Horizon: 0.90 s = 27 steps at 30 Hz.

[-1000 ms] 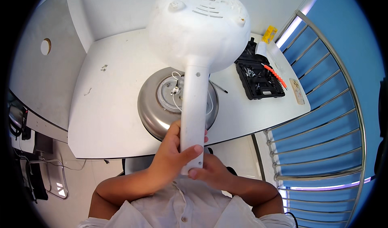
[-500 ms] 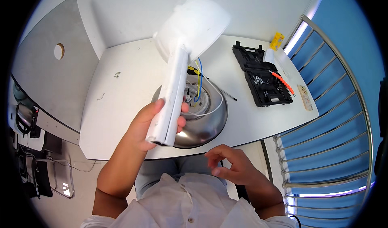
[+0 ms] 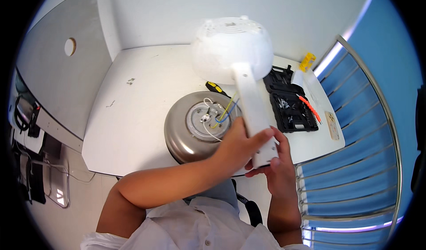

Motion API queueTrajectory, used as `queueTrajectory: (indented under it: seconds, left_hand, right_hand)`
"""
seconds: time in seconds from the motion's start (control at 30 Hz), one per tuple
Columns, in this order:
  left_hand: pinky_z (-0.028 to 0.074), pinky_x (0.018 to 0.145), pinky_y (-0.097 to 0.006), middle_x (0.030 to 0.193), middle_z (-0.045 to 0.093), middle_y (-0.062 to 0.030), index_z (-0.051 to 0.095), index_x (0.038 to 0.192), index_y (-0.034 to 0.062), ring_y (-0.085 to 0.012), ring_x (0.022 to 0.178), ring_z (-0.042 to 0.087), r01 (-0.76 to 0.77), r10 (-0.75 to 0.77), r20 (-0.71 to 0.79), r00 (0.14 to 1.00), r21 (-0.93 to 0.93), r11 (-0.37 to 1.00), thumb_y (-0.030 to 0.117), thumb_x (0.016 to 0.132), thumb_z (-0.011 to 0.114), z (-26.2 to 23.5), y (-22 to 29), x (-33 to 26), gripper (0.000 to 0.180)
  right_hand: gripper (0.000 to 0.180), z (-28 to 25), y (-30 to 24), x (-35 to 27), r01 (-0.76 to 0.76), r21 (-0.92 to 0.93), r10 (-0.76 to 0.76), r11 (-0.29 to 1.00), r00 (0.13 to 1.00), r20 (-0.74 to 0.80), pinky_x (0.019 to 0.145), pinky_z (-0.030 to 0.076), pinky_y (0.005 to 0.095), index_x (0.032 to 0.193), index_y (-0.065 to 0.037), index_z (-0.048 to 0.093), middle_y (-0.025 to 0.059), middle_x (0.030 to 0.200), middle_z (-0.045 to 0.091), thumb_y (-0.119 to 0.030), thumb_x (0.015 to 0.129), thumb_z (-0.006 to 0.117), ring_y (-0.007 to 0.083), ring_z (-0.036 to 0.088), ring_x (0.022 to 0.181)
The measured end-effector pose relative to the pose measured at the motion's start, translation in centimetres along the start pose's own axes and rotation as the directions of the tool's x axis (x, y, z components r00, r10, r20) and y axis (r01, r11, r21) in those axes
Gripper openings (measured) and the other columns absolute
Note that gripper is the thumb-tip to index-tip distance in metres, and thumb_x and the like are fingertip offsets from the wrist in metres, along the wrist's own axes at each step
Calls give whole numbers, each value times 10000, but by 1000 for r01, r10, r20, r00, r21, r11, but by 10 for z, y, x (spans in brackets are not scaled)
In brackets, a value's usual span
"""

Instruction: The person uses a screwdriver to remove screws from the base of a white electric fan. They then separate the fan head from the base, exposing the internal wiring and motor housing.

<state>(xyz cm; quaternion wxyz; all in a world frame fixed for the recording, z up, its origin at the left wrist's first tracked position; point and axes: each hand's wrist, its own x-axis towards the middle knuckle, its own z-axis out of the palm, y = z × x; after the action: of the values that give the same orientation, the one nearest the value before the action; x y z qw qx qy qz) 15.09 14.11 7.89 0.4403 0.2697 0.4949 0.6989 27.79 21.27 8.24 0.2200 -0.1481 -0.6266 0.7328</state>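
Note:
A white plastic part [image 3: 233, 43] with a rounded, bowl-shaped head and a long straight handle is held up, its head toward the wall. My left hand [image 3: 235, 145] grips the handle near its lower end, thumb over the top. At that same end, my right hand [image 3: 282, 168] closes round the handle from the right. Below and to the left, a round brushed-metal body [image 3: 182, 137] lies on the table with its wired side up. White, blue and yellow wires [image 3: 227, 112] rise from its middle, partly hidden by my left hand.
A yellow-and-black screwdriver [image 3: 215, 88] lies behind the metal body. At the right is an opened black tool case [image 3: 284, 125] with an orange flexible shaft [image 3: 309, 108]. Small loose screws [image 3: 131, 81] lie on the white table [image 3: 120, 130]. A metal railing [image 3: 390, 112] runs along the right.
The white part has swung to the right and rolled over, showing its rounded outer side. My right hand has come up from below the table edge and taken hold of the handle's end.

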Motion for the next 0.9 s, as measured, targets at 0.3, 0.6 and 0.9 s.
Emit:
queueTrajectory:
  seconds: [0.3, 0.6, 0.9]
  left_hand:
    - [504, 744, -307, 1230, 486, -169, 249, 1353, -23, -163, 912, 587, -153, 149, 182, 972, 12, 988, 262, 906, 543, -5, -20, -2, 606]
    - [454, 792, -298, 1040, 620, -122, 568, 1087, -9, -189, 888, 589, -508, 550, 124, 826, 586, 631, 85, 840, 566, -105, -15, -72, 263]
    - [447, 809, -272, 1030, 608, -84, 549, 1121, 14, -149, 928, 581, -388, 413, -96, 906, 204, 899, 55, 875, 535, -114, -22, -72, 249]
  right_hand:
    - [623, -22, 13, 17, 30, 324, 31, 946, 983, -180, 559, 544, 347, 1307, -18, 353, 160, 962, 589, -365, 797, 446, 231, 613, 694]
    - [579, -35, 33, 39, -39, 332, 103, 942, 979, -176, 518, 508, 327, 1278, -60, 392, 171, 859, 594, -413, 819, 421, 238, 598, 633]
    - [659, 5, 37, 17, -17, 400, 22, 916, 1000, -8, 580, 541, 387, 1290, -40, 309, 164, 1076, 545, -294, 757, 603, 263, 622, 777]
